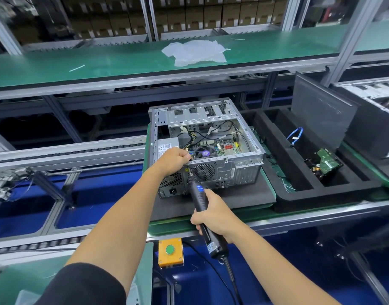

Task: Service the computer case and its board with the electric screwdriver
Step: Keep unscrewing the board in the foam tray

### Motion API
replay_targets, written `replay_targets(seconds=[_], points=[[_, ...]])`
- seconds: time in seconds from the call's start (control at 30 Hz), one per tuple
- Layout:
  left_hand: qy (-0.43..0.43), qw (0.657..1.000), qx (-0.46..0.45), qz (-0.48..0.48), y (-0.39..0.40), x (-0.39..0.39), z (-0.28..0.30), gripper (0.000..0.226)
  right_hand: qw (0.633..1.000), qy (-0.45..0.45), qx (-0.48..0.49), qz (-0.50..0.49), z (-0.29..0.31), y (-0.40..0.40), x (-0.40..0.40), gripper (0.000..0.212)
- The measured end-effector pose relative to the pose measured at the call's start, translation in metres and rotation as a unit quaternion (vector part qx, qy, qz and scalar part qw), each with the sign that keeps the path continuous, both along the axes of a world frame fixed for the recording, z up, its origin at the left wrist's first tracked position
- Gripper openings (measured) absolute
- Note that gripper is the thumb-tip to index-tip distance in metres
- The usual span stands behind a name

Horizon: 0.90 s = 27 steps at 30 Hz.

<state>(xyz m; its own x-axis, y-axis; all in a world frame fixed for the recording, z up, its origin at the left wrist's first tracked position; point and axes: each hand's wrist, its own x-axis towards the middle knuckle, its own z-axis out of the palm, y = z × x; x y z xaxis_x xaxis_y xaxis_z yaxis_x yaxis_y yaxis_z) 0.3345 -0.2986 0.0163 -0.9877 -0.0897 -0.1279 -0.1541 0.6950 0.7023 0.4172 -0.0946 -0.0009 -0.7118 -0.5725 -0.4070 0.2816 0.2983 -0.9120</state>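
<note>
R hand (pixel 213 213) wraps the electric screwdriver (pixel 203 206), long axis angled up-left w/ tip at the computer case (pixel 211 155) rear panel by the fan grille, just below L hand (pixel 178 158) gripping the rear top edge, case on foam pad.

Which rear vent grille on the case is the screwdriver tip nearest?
The round fan grille; the electric screwdriver tip sits at its left edge, while the power-supply honeycomb vent lies further left.
</note>
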Motion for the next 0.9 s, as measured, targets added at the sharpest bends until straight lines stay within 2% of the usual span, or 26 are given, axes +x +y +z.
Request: replay_targets(seconds=[0.27,0.47,0.57,0.63,0.7,0.8,0.9], points=[[-0.001,1.0,0.02,-0.005,0.0,0.0,0.0,0.027,1.0,0.003,0.0,-0.008,0.001,-0.002,-0.003,0.053],[-0.005,0.999,0.047,-0.019,-0.002,0.002,0.002,0.036,1.0,-0.021,-0.004,0.012,0.01,0.004,-0.004,0.059],[-0.008,0.995,0.1,0.022,-0.001,0.001,0.011,0.03,0.999,-0.018,-0.011,0.027,0.02,0.009,-0.006,0.064],[0.028,0.988,0.138,0.06,0.002,0.0,0.017,0.031,1.0,-0.005,-0.019,0.023,0.031,0.011,-0.013,0.068],[0.061,0.985,0.147,0.073,0.007,-0.003,0.025,0.033,0.999,0.016,-0.029,0.012,0.045,0.013,-0.024,0.063],[0.068,0.985,0.154,0.042,0.018,-0.013,0.042,0.028,0.998,0.036,-0.047,-0.014,0.064,0.024,-0.041,0.053],[0.045,0.986,0.157,-0.015,0.041,-0.029,0.057,0.021,0.997,0.062,-0.047,-0.028,0.073,0.043,-0.058,0.058]])
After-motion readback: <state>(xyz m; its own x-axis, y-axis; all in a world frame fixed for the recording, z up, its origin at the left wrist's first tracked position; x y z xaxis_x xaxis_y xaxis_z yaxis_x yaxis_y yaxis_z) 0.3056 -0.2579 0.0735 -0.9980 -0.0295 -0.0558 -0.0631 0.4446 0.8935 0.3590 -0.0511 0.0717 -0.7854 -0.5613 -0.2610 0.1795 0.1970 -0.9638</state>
